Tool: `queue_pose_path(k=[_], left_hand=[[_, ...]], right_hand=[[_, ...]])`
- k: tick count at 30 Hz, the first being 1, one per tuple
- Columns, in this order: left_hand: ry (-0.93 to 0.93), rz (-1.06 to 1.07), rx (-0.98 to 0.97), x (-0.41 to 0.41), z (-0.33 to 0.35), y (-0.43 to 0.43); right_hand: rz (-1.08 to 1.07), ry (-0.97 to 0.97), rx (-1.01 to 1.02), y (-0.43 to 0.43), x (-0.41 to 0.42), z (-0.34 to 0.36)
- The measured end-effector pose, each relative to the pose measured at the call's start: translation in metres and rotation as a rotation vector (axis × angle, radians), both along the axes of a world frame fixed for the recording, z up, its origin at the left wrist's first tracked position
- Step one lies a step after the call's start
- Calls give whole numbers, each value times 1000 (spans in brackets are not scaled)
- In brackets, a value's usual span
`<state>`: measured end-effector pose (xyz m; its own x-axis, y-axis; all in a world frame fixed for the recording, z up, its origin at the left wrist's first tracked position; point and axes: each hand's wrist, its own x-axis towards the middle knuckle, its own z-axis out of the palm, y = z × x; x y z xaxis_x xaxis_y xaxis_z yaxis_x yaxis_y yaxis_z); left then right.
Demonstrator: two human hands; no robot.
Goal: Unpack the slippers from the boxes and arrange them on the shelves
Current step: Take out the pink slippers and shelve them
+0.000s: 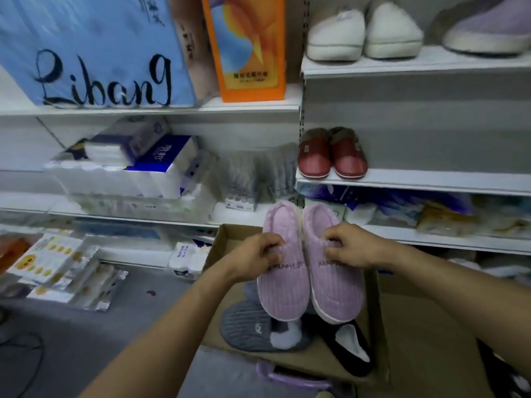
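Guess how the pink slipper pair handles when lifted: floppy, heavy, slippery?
Probably light: the left hand and right hand hold the pink slippers by finger pinches near the opening alone. Likely fairly stiff: both hold shape unsupported, with no sag. The ribbed plush upper should resist slipping.

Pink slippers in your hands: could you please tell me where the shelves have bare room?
The shelf right of the red slippers is bare to the frame's edge. Above, only a narrow gap separates the white slippers from the lilac slipper. Left bays and the shelf under the red pair are crowded with packs.
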<state>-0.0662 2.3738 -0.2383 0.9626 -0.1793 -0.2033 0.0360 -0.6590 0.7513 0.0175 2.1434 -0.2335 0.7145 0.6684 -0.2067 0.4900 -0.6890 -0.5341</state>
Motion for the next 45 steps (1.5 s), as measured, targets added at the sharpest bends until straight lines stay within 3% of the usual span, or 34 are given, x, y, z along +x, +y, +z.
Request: queue_pose_path(k=[17, 24, 33, 35, 40, 45], left_hand=[[-92, -246, -29, 75, 50, -137], [-152, -258, 68, 157, 58, -211], [-200, -98, 154, 288, 41, -257], [-152, -72, 202, 310, 30, -258], [-108, -99, 382, 298, 7, -260], [-265, -218, 723, 256, -40, -262]], right_hand=[[-255, -188, -52, -145, 12, 61], [-300, -229, -137, -208, 89, 64], [-321, -193, -49, -233, 240, 43], [-333, -187, -48, -232, 261, 34], [-193, -175, -280, -244, 251, 18], [-111, -186, -487, -268, 216, -16]])
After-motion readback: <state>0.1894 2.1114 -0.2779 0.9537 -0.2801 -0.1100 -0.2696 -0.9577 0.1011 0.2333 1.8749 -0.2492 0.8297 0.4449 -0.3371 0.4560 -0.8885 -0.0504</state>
